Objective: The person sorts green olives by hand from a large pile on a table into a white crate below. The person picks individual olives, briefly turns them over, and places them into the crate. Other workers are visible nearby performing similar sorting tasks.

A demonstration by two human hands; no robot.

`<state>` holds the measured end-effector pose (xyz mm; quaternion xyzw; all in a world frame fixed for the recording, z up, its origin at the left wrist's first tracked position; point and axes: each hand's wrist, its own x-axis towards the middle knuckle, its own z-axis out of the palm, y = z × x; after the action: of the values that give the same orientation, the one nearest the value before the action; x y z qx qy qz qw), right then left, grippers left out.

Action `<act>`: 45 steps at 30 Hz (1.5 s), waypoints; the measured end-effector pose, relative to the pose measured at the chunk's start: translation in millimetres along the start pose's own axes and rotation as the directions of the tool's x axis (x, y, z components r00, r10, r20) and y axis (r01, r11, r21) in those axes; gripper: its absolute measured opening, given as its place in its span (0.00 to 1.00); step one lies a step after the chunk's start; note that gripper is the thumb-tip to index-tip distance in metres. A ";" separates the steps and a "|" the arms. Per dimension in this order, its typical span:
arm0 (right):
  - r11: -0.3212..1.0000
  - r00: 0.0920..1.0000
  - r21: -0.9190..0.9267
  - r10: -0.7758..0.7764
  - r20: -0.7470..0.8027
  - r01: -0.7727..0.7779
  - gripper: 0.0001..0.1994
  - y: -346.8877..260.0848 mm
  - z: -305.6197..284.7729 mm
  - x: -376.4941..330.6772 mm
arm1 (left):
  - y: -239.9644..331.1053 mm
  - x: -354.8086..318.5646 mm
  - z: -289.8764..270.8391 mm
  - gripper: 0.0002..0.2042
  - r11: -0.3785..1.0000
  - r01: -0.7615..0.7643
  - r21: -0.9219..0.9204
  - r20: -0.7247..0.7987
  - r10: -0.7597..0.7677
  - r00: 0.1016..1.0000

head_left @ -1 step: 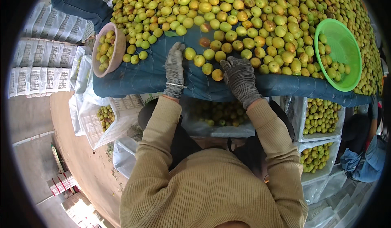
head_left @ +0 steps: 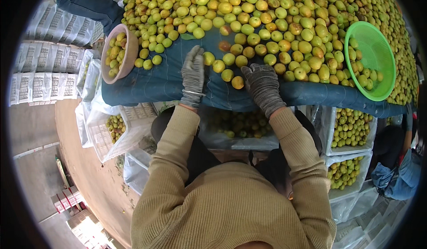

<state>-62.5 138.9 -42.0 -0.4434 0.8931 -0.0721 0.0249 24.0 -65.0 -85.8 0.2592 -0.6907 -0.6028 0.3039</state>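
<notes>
A big heap of small green-yellow fruits [head_left: 267, 17] lies on a blue cloth [head_left: 155, 82] covering a table. My left hand [head_left: 193, 73], in a grey knit glove, rests flat on the cloth at the heap's near edge, its fingertips beside a few loose fruits. My right hand [head_left: 262, 84], also gloved, lies palm down at the cloth's edge, with its fingers touching fruits in front of it. Neither hand holds anything that I can see. Below the table edge, between my arms, a lined crate [head_left: 240, 124] holds more fruits.
A beige bowl [head_left: 129, 48] with fruits sits at the table's left corner, a green plastic basket [head_left: 376, 57] at the right. White crates of fruit [head_left: 351, 126] stand below right, another [head_left: 115, 129] below left. Stacked flat cartons [head_left: 49, 53] lie left. A person [head_left: 400, 169] crouches right.
</notes>
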 end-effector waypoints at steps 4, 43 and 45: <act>0.998 0.992 0.063 0.025 -0.127 -0.017 0.14 9.9 18.2 -3.2 | 43.6 -4.0 26.1 0.16 0.588 -0.484 0.648 0.357 0.327 0.875; -0.690 0.524 0.386 0.720 0.455 0.613 0.18 128.2 -19.0 -213.5 | 74.1 -48.9 27.5 0.24 0.693 0.606 -0.391 0.696 -0.208 0.687; -0.662 0.385 0.351 0.702 0.599 0.662 0.20 187.4 15.7 -251.7 | 79.4 -67.5 30.1 0.25 0.685 0.650 -0.328 0.700 -0.286 0.655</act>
<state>-56.2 449.3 -90.7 0.3716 0.1400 -0.9173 0.0304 48.6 15.3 -17.0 0.1335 -0.4464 -0.8837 -0.0439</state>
